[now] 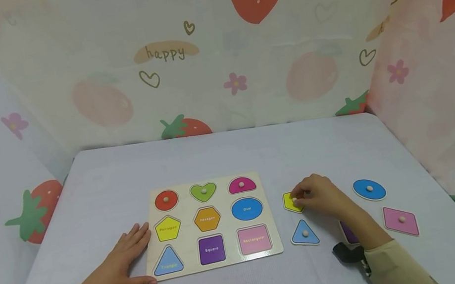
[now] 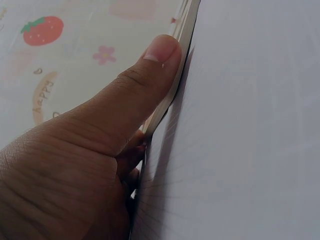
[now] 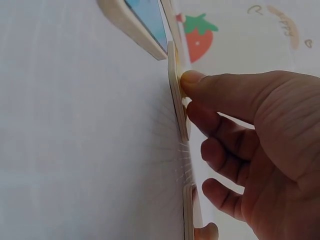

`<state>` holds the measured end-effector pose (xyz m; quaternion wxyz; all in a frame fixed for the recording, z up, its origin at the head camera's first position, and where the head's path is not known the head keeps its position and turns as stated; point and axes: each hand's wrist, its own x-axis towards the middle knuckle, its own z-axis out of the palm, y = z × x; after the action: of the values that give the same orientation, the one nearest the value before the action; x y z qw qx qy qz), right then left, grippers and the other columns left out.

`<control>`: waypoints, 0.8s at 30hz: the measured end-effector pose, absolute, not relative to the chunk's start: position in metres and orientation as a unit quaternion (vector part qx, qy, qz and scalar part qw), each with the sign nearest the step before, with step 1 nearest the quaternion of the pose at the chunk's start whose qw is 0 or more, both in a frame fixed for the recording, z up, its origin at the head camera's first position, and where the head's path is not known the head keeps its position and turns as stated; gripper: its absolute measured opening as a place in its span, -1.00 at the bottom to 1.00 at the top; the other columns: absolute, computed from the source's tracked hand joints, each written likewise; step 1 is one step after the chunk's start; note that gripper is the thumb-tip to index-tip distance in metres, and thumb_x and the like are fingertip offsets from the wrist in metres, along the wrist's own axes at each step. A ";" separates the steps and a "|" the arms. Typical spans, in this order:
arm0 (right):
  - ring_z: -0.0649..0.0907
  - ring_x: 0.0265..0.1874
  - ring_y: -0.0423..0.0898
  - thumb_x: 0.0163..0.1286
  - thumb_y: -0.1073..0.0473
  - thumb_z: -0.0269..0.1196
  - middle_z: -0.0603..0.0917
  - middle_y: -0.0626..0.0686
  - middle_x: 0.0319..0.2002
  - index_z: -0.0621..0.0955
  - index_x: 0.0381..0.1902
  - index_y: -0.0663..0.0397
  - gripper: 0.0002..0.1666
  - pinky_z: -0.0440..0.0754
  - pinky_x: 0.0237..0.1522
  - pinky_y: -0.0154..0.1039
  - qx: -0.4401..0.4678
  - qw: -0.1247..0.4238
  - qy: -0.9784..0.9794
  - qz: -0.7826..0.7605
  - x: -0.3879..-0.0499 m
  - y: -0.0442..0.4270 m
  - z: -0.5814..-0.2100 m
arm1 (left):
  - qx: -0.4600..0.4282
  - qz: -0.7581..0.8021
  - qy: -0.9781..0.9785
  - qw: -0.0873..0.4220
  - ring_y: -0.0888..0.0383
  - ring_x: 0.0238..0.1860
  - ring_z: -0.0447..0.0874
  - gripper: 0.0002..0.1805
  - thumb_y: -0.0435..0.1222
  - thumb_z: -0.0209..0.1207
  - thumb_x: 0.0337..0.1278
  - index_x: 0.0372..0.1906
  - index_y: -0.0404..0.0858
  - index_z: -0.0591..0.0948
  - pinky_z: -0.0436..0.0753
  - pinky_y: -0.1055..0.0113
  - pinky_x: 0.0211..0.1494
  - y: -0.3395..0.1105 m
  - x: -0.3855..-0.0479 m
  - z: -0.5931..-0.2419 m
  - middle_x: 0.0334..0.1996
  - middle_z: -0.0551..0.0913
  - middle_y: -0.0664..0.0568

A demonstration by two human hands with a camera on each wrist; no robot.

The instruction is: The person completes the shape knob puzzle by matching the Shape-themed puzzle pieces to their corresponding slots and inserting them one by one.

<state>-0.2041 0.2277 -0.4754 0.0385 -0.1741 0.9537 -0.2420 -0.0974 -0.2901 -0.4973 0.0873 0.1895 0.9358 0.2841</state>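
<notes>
A wooden shape puzzle board (image 1: 229,227) lies on the table. Knobbed red circle (image 1: 166,200), green heart (image 1: 203,192) and magenta half-circle (image 1: 241,185) pieces sit in its top row; the lower rows show printed shapes without knobs. My left hand (image 1: 116,273) rests at the board's left edge, fingers extended, thumb (image 2: 162,55) along the edge. To the board's right, my right hand (image 1: 320,199) pinches the knob of a yellow piece (image 1: 288,202) between thumb and fingers, partly covering it. Whether that piece is off the table, I cannot tell.
A blue triangle piece (image 1: 305,234) lies just below the right hand. Further right are a blue oval (image 1: 364,191) and a pink rectangle (image 1: 397,224). A purple piece (image 1: 349,233) is partly hidden under the right forearm. Strawberry-print cloth (image 1: 220,73) surrounds the table.
</notes>
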 end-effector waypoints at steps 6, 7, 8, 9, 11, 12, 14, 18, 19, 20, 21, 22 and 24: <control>0.56 -0.21 -0.11 0.28 0.17 0.47 0.73 -0.12 -0.30 0.81 -0.18 0.00 -0.85 0.62 -0.07 -0.14 -0.160 0.042 0.955 -0.247 -0.204 0.226 -0.477 | 0.192 0.283 0.936 0.083 -0.16 0.65 -0.12 0.30 0.37 0.43 -0.24 0.60 -0.21 0.22 -0.46 0.80 0.41 -0.290 -0.097 -0.498 0.64 0.12 -0.05; 0.56 -0.21 -0.11 0.28 0.17 0.47 0.73 -0.12 -0.30 0.82 -0.18 -0.01 -0.85 0.63 -0.07 -0.14 -0.157 0.042 0.955 -0.248 -0.204 0.225 -0.477 | 0.192 0.285 0.935 0.083 -0.16 0.65 -0.12 0.30 0.37 0.43 -0.23 0.60 -0.22 0.23 -0.46 0.79 0.42 -0.290 -0.097 -0.497 0.64 0.12 -0.06; 0.57 -0.21 -0.11 0.29 0.17 0.47 0.73 -0.12 -0.29 0.81 -0.18 -0.01 -0.86 0.64 -0.07 -0.12 -0.156 0.040 0.955 -0.249 -0.204 0.225 -0.476 | 0.193 0.286 0.935 0.084 -0.18 0.65 -0.12 0.30 0.37 0.42 -0.23 0.60 -0.22 0.22 -0.47 0.79 0.42 -0.290 -0.097 -0.497 0.64 0.12 -0.06; 0.57 -0.20 -0.11 0.28 0.17 0.47 0.73 -0.12 -0.29 0.82 -0.19 -0.02 -0.86 0.65 -0.06 -0.12 -0.154 0.038 0.955 -0.251 -0.204 0.225 -0.476 | 0.189 0.287 0.935 0.087 -0.17 0.65 -0.12 0.30 0.37 0.42 -0.23 0.60 -0.21 0.22 -0.47 0.77 0.44 -0.290 -0.097 -0.496 0.64 0.12 -0.05; 0.57 -0.19 -0.10 0.29 0.18 0.47 0.74 -0.12 -0.28 0.82 -0.19 -0.03 -0.87 0.65 -0.04 -0.10 -0.153 0.033 0.954 -0.256 -0.204 0.225 -0.474 | 0.184 0.287 0.936 0.091 -0.17 0.65 -0.13 0.31 0.39 0.41 -0.24 0.60 -0.20 0.22 -0.46 0.70 0.49 -0.289 -0.097 -0.495 0.64 0.11 -0.04; 0.57 -0.19 -0.10 0.29 0.18 0.46 0.74 -0.12 -0.28 0.82 -0.19 -0.03 -0.87 0.66 -0.03 -0.09 -0.153 0.031 0.953 -0.259 -0.204 0.225 -0.474 | 0.180 0.288 0.936 0.096 -0.17 0.66 -0.14 0.31 0.39 0.41 -0.24 0.61 -0.19 0.22 -0.45 0.65 0.52 -0.289 -0.097 -0.494 0.64 0.10 -0.03; 0.58 -0.17 -0.09 0.29 0.19 0.46 0.75 -0.12 -0.27 0.82 -0.19 -0.03 -0.87 0.65 -0.02 -0.07 -0.154 0.029 0.951 -0.267 -0.203 0.224 -0.472 | 0.174 0.287 0.937 0.102 -0.16 0.66 -0.15 0.32 0.40 0.41 -0.26 0.61 -0.18 0.21 -0.38 0.47 0.63 -0.288 -0.097 -0.493 0.65 0.09 -0.02; 0.57 -0.13 -0.06 0.30 0.18 0.46 0.74 -0.13 -0.27 0.82 -0.19 -0.05 -0.88 0.63 0.00 -0.07 -0.149 0.033 0.949 -0.278 -0.202 0.221 -0.466 | 0.165 0.283 0.938 0.110 -0.13 0.67 -0.17 0.33 0.40 0.42 -0.28 0.62 -0.14 0.19 -0.35 0.40 0.66 -0.289 -0.099 -0.497 0.65 0.07 0.03; 0.57 -0.12 -0.05 0.31 0.18 0.45 0.74 -0.13 -0.27 0.82 -0.18 -0.05 -0.88 0.63 0.00 -0.08 -0.147 0.035 0.948 -0.280 -0.201 0.219 -0.464 | 0.165 0.282 0.939 0.109 -0.13 0.67 -0.17 0.33 0.40 0.42 -0.28 0.62 -0.14 0.19 -0.34 0.38 0.66 -0.289 -0.100 -0.498 0.65 0.07 0.03; 0.57 -0.11 -0.05 0.32 0.17 0.45 0.74 -0.13 -0.27 0.82 -0.18 -0.06 -0.88 0.63 -0.01 -0.09 -0.147 0.037 0.948 -0.281 -0.201 0.218 -0.462 | 0.163 0.281 0.939 0.109 -0.13 0.67 -0.17 0.33 0.40 0.42 -0.29 0.62 -0.13 0.19 -0.37 0.46 0.63 -0.289 -0.100 -0.499 0.65 0.07 0.03; 0.56 -0.11 -0.04 0.32 0.16 0.45 0.73 -0.13 -0.26 0.82 -0.18 -0.07 -0.88 0.63 -0.02 -0.10 -0.145 0.038 0.947 -0.283 -0.201 0.216 -0.459 | 0.164 0.280 0.940 0.107 -0.12 0.67 -0.17 0.33 0.40 0.42 -0.29 0.62 -0.13 0.20 -0.39 0.51 0.61 -0.290 -0.100 -0.500 0.65 0.07 0.03; 0.56 -0.10 -0.04 0.32 0.15 0.45 0.73 -0.12 -0.26 0.82 -0.18 -0.07 -0.88 0.62 -0.02 -0.11 -0.143 0.039 0.947 -0.285 -0.201 0.213 -0.457 | 0.166 0.280 0.940 0.105 -0.13 0.67 -0.16 0.33 0.41 0.42 -0.29 0.62 -0.14 0.20 -0.38 0.48 0.62 -0.290 -0.100 -0.500 0.65 0.08 0.02; 0.55 -0.09 -0.03 0.32 0.14 0.45 0.73 -0.12 -0.25 0.82 -0.17 -0.07 -0.88 0.62 -0.04 -0.13 -0.142 0.040 0.946 -0.288 -0.200 0.208 -0.452 | 0.165 0.278 0.941 0.103 -0.12 0.67 -0.16 0.34 0.41 0.42 -0.29 0.62 -0.14 0.20 -0.42 0.58 0.56 -0.290 -0.100 -0.500 0.65 0.08 0.02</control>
<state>-0.2002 0.2078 -0.4523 0.0398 -0.1420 0.9462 -0.2879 -0.1001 -0.2900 -0.5002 0.1033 0.1649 0.9406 0.2782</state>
